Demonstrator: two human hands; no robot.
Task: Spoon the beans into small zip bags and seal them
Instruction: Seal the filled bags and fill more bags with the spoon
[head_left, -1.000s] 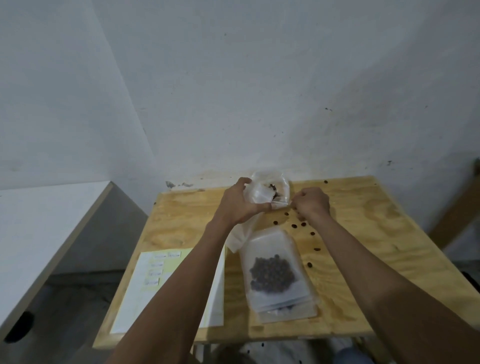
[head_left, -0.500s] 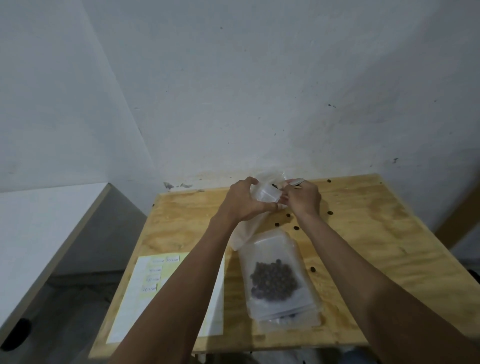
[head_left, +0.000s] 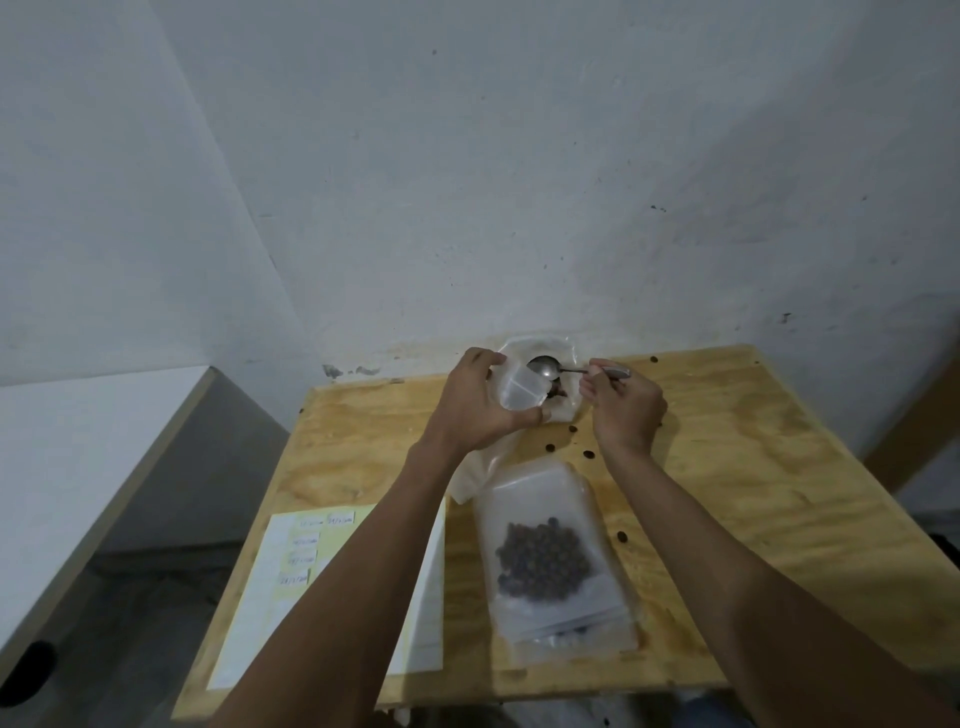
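The left hand (head_left: 480, 402) grips one small zip bag (head_left: 519, 392) at the plywood table's (head_left: 753, 467) far edge, by the wall; the right hand (head_left: 621, 402) pinches a metal spoon (head_left: 550, 368) over the large bean bag (head_left: 558, 384). One stack of filled bags (head_left: 550, 561) lies nearer, about seven loose beans (head_left: 588, 454) scattered; open wood lies right

Both hands (head_left: 480, 402) (head_left: 623, 408) raised, fingers curled

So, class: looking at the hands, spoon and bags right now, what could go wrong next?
1. The left hand holds only a small bag; its narrow mouth may miss beans tipped from the spoon.
2. Loose beans already dot the table; more could roll off.
3. The right hand pinches the spoon's handle end, so it may wobble.
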